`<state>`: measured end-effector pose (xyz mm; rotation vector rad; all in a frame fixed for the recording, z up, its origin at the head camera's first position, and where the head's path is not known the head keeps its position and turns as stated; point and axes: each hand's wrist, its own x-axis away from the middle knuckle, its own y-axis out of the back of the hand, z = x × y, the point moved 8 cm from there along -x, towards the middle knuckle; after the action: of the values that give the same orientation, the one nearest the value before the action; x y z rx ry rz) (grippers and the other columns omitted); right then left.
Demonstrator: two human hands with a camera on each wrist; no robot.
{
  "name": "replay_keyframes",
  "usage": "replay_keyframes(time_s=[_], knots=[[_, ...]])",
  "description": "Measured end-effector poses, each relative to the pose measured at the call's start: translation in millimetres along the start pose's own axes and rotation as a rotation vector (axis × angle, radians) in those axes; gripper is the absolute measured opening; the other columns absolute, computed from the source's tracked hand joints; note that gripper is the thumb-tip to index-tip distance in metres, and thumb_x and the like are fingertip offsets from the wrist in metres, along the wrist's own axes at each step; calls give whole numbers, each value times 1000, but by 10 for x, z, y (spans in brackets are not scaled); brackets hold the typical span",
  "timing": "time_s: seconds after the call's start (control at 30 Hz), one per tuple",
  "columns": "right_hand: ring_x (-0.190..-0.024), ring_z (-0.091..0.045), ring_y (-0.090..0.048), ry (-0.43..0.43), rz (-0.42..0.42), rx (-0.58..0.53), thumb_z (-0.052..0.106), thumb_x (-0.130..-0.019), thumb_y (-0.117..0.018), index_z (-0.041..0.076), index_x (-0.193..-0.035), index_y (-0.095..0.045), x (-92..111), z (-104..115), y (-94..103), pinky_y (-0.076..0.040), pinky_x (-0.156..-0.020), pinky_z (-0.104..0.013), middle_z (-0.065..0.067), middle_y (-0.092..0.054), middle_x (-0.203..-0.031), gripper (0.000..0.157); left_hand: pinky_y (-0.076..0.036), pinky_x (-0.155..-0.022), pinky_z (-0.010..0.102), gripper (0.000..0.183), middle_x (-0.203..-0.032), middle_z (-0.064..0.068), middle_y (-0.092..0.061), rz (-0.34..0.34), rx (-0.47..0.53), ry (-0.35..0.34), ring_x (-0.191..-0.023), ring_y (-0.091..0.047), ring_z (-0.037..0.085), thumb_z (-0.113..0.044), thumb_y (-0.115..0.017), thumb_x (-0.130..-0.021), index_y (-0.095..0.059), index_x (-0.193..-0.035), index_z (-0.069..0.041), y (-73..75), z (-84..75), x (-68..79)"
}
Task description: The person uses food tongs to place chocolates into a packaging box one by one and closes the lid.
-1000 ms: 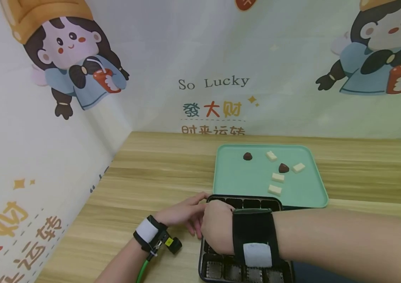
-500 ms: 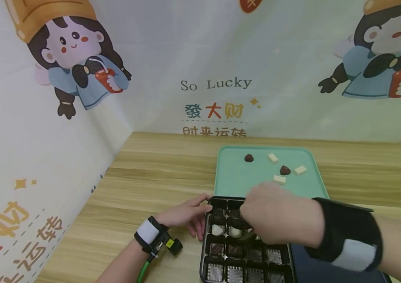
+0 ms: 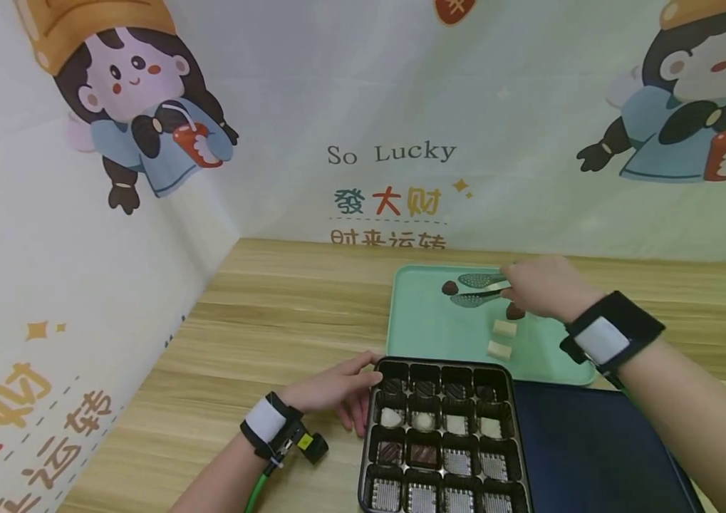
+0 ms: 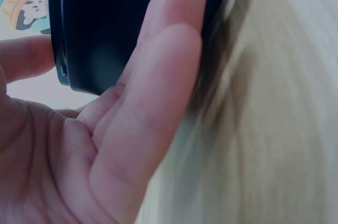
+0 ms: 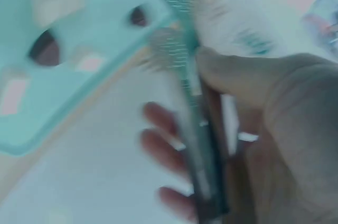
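My left hand holds the left side of a black plastic chocolate box tray, thumb on the rim, fingers along the outer wall. Its upper row holds dark chocolates, the second white chocolates; two striped dark pieces lie in the third, and the other compartments show ridged bottoms. My right hand grips tongs with perforated tips, spread apart over the green tray. Nothing is between the tips. A dark chocolate lies just left of them.
More pieces lie on the green tray: a dark chocolate beneath my right hand and white blocks near the front. A dark blue flat surface adjoins the box on the right. A printed curtain hangs behind the wooden table.
My right hand has moved from above the chocolate box, away and to the right, over the green tray. The tongs now show spread tips. My left hand has stayed in place.
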<state>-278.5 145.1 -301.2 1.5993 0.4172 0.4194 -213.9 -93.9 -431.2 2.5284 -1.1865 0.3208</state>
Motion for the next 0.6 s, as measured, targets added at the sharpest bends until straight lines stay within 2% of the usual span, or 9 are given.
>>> replay_keyframes(time_s=[0.1, 0.17, 0.23, 0.43, 0.6], knots=[[-69, -20, -56, -24, 25, -19, 22, -86, -60, 2, -100, -59, -210, -148, -187, -47, -57, -35, -7, -60, -83, 24, -51, -51, 45, 39, -71, 21, -59, -1, 0, 1, -60, -61, 36, -46, -38, -94, -36, -125, -22, -8, 13, 1], [-79, -24, -59, -34, 48, -42, 22, -86, -60, 2, -107, -59, -317, -202, -281, -49, -62, -38, -11, -62, -95, 29, -51, -51, 45, 39, -71, 21, -59, 0, 1, -2, -61, -61, 36, -46, -38, -95, -37, -124, -22, -18, 19, -8], [-82, -26, -59, -40, 66, -55, 22, -87, -60, 2, -108, -58, -392, -218, -323, -49, -64, -39, -13, -62, -98, 30, -51, -51, 45, 39, -71, 21, -60, 2, 3, -3, -61, -61, 36, -47, -38, -94, -37, -124, -22, -26, 19, -18], [-65, -16, -50, -43, 83, -12, 18, -85, -61, 7, -83, -57, -533, -178, -300, -46, -58, -34, -2, -56, -74, 12, -51, -51, 45, 40, -70, 21, -60, 6, 0, -4, -60, -61, 36, -48, -38, -94, -36, -125, -23, -14, 20, -26], [-61, -15, -46, -30, 84, 37, 14, -83, -62, 10, -71, -52, -603, -111, -245, -44, -55, -32, 1, -50, -66, 16, -51, -51, 45, 41, -69, 21, -60, -1, 0, -7, -60, -61, 36, -48, -38, -94, -35, -126, -22, 12, 29, -2]])
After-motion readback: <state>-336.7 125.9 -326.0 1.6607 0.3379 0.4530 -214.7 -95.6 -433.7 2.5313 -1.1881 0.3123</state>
